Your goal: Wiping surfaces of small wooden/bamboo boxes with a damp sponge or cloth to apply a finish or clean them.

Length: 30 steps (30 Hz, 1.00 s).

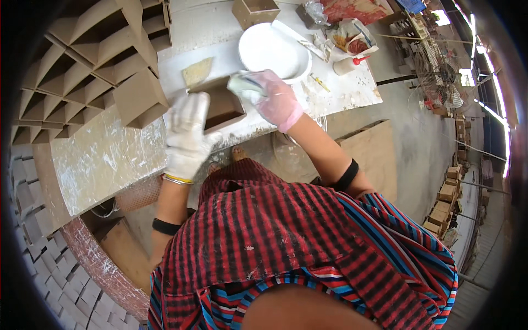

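Observation:
A brown open-topped box (226, 117) stands on the work table in front of me, between my hands. My left hand (190, 132), in a white glove, lies along the box's left side with its fingers stretched out and its thumb apart. Over the box's far right edge, my right hand (278, 100), in a pink glove, grips a pale whitish-green pad (245, 86); whether it is a sponge or a folded cloth I cannot tell. Just beyond sits a round white basin (306, 69) with a smooth white inside.
Brown boxes (140, 102) are stacked high on the left. Another box (256, 12) stands at the back. A red-tipped bottle (350, 65), a yellow-brown scrap (197, 71) and a plastic bag (357, 34) lie on the paint-marked table (99, 165). A fan (437, 69) stands at right.

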{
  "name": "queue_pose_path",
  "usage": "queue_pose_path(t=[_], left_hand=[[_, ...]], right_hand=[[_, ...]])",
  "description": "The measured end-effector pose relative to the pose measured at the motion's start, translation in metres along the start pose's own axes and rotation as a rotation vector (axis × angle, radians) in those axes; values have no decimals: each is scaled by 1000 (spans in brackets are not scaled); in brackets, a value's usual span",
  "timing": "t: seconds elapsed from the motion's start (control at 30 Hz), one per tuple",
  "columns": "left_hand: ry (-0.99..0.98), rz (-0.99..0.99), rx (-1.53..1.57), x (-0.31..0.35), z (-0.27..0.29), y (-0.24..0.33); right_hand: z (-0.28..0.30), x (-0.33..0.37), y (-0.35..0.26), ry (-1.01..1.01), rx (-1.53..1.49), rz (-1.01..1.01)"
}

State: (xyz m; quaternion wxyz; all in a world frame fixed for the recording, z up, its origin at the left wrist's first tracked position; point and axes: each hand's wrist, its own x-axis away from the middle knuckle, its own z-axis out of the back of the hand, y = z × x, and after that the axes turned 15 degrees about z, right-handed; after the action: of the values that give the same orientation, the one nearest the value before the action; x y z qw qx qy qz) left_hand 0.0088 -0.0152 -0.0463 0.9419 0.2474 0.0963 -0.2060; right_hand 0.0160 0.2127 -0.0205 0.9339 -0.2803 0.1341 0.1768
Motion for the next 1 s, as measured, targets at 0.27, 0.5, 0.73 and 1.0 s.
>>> queue_pose_path(t=[0.27, 0.5, 0.73, 1.0], left_hand=[[-100, 76, 79, 6, -36, -44], [-213, 183, 196, 6, -22, -32], [-294, 235, 190, 4, -17, -27], [-294, 531, 410, 21, -27, -29]], right_hand=[[-41, 14, -30, -408, 80, 403], [6, 22, -9, -289, 250, 198], [-7, 60, 7, -209, 244, 284], [-41, -39, -35, -145, -15, 95]])
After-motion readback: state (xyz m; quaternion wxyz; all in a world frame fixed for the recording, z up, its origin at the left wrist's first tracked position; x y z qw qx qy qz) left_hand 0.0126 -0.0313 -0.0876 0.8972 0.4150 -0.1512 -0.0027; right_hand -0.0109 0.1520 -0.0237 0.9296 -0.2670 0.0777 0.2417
